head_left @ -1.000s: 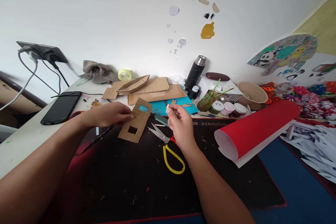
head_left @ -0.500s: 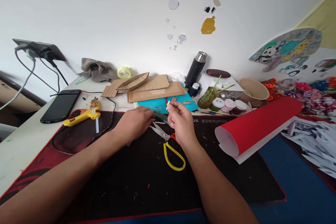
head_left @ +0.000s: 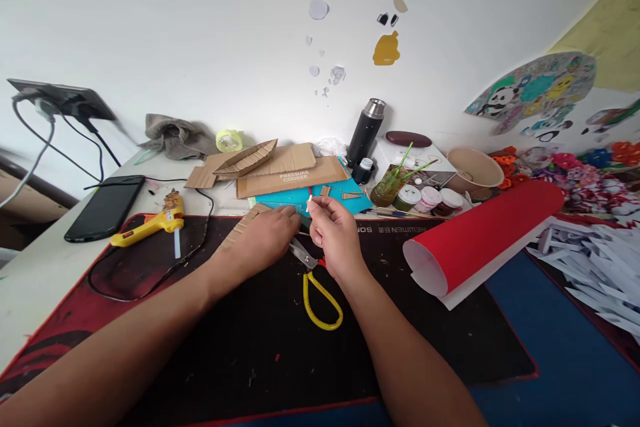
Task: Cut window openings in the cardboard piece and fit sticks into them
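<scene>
My left hand [head_left: 263,240] lies knuckles-up on a brown cardboard piece [head_left: 246,221] on the black mat [head_left: 240,340], fingers curled down toward a green-handled tool [head_left: 305,220]; what they grip is hidden. My right hand [head_left: 334,237] is raised just right of it, pinching a small white stick [head_left: 311,200] between thumb and forefinger. Yellow-handled scissors [head_left: 317,287] lie on the mat below both hands, blades pointing up-left under them.
A yellow glue gun [head_left: 145,225] with its cord and a black phone [head_left: 104,207] lie at left. Cardboard sheets [head_left: 293,170], a teal sheet [head_left: 295,200], a black flask [head_left: 367,130], paint pots [head_left: 425,199], a paper cup [head_left: 475,170] stand behind. A red paper roll [head_left: 485,233] lies at right.
My left hand carried the cardboard piece with cut-out windows rightward and laid it on the mat, uncovering the glue gun. My right hand stayed nearly still with the white stick.
</scene>
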